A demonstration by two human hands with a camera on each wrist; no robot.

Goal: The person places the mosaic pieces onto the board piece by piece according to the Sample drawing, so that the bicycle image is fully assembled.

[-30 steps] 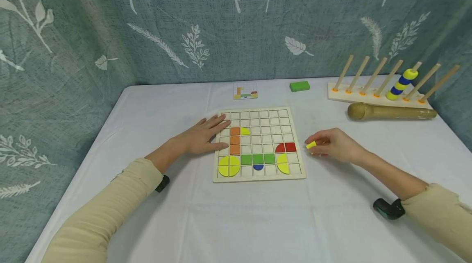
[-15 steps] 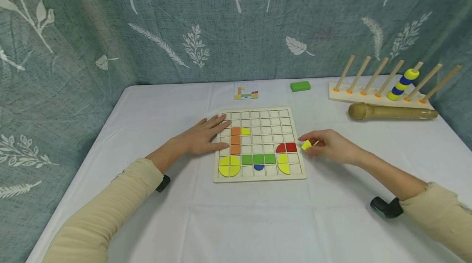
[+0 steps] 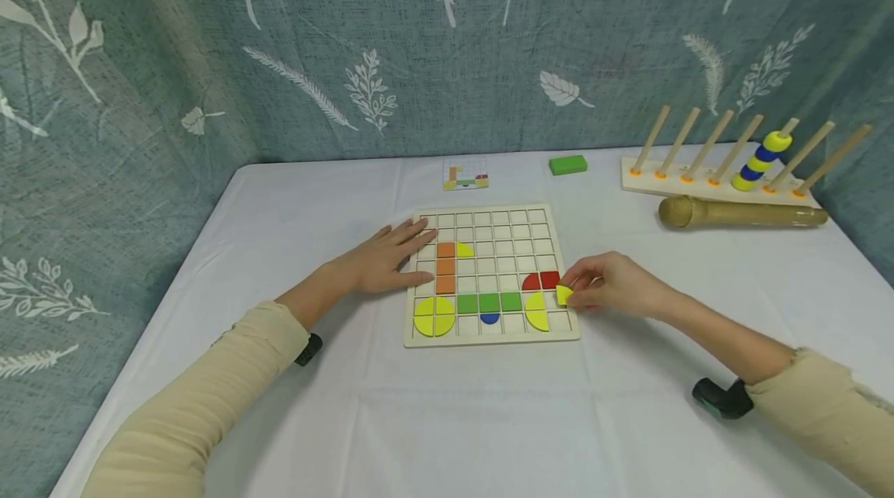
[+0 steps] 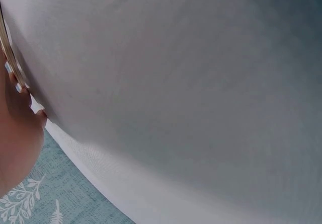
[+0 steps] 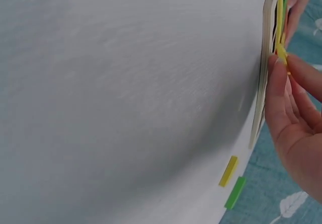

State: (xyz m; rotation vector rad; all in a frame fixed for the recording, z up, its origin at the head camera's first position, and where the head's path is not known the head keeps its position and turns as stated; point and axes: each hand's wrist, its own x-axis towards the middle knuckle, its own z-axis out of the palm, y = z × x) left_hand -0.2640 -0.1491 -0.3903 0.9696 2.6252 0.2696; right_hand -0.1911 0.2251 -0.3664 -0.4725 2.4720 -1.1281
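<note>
In the head view, a square wooden grid board [image 3: 492, 331] lies on the table. Orange squares [image 3: 445, 266], green squares [image 3: 489, 302], yellow quarter circles [image 3: 434, 316], a blue half circle [image 3: 490, 318] and red tiles [image 3: 550, 279] lie in its cells. My left hand [image 3: 384, 259] rests with spread fingers on the board's left edge; the left wrist view catches only part of that hand [image 4: 20, 148]. At the right edge, my right hand [image 3: 618, 285] pinches a yellow quarter-circle tile [image 3: 563, 295] between thumb and fingers, over the cells below the red square.
Behind the board lie a small pattern card [image 3: 466, 173] and a green block [image 3: 568, 165]. A peg stand [image 3: 632, 174] with yellow and blue beads on one peg stands back right, a brown wooden stick [image 3: 743, 212] before it. A yellow strip [image 5: 228, 171] shows in the right wrist view.
My right hand has moved left from beside the board to over its right edge, turning the yellow tile flatter. The left hand has stayed put.
</note>
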